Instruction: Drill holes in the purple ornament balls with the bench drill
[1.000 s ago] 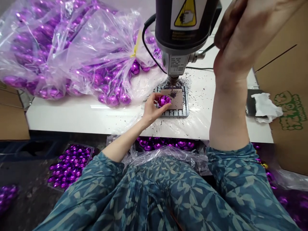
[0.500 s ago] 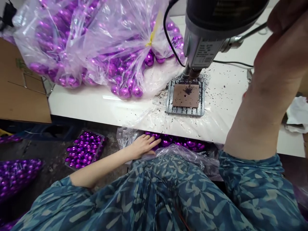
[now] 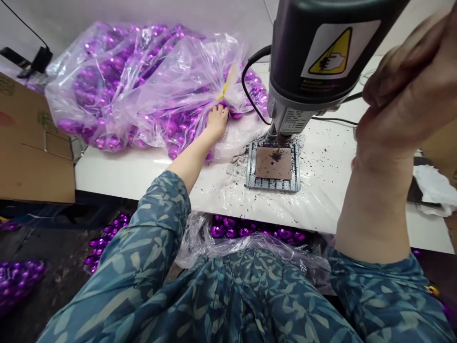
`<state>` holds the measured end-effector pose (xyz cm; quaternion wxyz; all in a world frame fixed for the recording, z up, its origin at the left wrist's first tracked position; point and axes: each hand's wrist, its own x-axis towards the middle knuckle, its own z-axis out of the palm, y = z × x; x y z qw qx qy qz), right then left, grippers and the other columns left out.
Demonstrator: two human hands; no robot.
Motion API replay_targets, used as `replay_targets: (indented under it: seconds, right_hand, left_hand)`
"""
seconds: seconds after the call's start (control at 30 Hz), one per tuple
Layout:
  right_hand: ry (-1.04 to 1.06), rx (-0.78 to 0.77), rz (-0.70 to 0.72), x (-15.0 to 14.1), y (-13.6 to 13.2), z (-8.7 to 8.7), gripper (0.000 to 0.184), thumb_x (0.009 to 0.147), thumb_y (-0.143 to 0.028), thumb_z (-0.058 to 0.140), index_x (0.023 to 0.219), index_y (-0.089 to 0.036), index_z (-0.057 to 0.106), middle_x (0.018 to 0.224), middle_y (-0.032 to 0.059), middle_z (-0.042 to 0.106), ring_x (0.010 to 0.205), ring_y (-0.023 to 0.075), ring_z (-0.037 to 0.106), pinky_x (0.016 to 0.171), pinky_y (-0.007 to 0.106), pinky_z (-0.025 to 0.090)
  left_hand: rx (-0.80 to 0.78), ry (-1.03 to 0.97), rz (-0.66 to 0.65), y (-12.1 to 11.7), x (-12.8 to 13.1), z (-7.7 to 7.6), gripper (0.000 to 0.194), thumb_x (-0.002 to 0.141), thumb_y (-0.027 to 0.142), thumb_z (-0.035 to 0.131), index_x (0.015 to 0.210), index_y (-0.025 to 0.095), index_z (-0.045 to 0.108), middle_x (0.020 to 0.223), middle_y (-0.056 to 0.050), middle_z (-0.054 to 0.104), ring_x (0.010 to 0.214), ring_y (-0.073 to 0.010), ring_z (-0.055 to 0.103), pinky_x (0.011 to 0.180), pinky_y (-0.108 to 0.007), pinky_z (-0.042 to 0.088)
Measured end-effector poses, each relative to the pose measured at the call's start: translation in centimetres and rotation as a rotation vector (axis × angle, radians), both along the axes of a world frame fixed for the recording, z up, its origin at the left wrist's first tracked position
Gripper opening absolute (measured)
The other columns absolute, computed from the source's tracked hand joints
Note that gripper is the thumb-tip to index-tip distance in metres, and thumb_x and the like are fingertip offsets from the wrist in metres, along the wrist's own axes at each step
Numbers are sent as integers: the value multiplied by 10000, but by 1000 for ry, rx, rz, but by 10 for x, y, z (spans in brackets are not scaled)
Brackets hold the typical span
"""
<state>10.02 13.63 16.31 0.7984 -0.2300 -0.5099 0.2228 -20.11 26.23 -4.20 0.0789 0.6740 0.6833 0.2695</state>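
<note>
My left hand (image 3: 216, 120) reaches across the white table (image 3: 143, 169) into the mouth of a big clear plastic bag (image 3: 150, 90) full of shiny purple balls; its fingers are among the balls and partly hidden. My right hand (image 3: 403, 95) is raised at the right, closed round the thin lever (image 3: 352, 97) of a bench drill press (image 3: 321, 52). Under the drill bit lies a brown pad on a slotted metal base (image 3: 273, 166), with nothing on it. Dark shavings are scattered around it.
A plastic bag of purple balls (image 3: 250, 236) lies in my lap below the table edge. More purple balls sit in a tray (image 3: 107, 238) on the floor at left. Cardboard boxes (image 3: 32, 152) stand left. A white cloth (image 3: 433, 188) lies at right.
My left hand held a purple ball on the drill pad, then dropped to the lap bag, and has now reached up into the big bag on the table. The right hand stays on the lever.
</note>
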Motion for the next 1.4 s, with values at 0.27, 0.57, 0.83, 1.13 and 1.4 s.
replay_targets:
  seconds: [0.27, 0.57, 0.83, 1.13, 1.4]
  right_hand:
    - [36, -4, 42, 0, 1, -3, 740, 619, -731, 732, 583, -191, 227, 498, -54, 210, 386, 20, 341, 465, 264, 75]
    - [64, 129, -7, -7, 13, -4, 643, 646, -722, 696, 581, -210, 311, 471, -78, 134, 349, 13, 236, 433, 291, 18]
    - [-22, 150, -10, -10, -4, 1, 675, 671, -793, 596, 552, -197, 303, 415, -62, 266, 363, 0, 330, 437, 230, 146]
    - [-150, 119, -93, -10, -10, 4, 704, 679, -852, 465, 537, -179, 320, 389, -74, 247, 352, -39, 310, 424, 178, 165]
    - [-154, 92, -99, -10, -16, 4, 696, 701, -825, 497, 527, -181, 296, 394, -74, 297, 374, -51, 326, 442, 170, 185]
  left_hand:
    - [167, -256, -59, -40, 7, 13, 524, 831, 242, 811, 1300, 209, 580, 1311, -160, 684, 1274, -331, 655, 1123, -519, 546]
    - [-216, -1077, -393, -153, 52, 7, 544, 971, 668, 654, 1285, 224, 675, 1256, -155, 769, 1126, -257, 768, 904, -428, 692]
    - [-272, -1115, -308, -159, 84, -8, 571, 857, 597, 849, 1235, 221, 645, 1137, -96, 801, 815, -148, 761, 615, -265, 596]
    - [-162, -981, -369, -161, 113, -10, 556, 836, 551, 888, 1180, 216, 609, 1090, -84, 810, 938, -187, 776, 854, -361, 624]
    - [-57, -714, -428, -160, 118, -15, 609, 803, 526, 912, 1273, 234, 657, 1108, -72, 776, 952, -217, 728, 836, -369, 607]
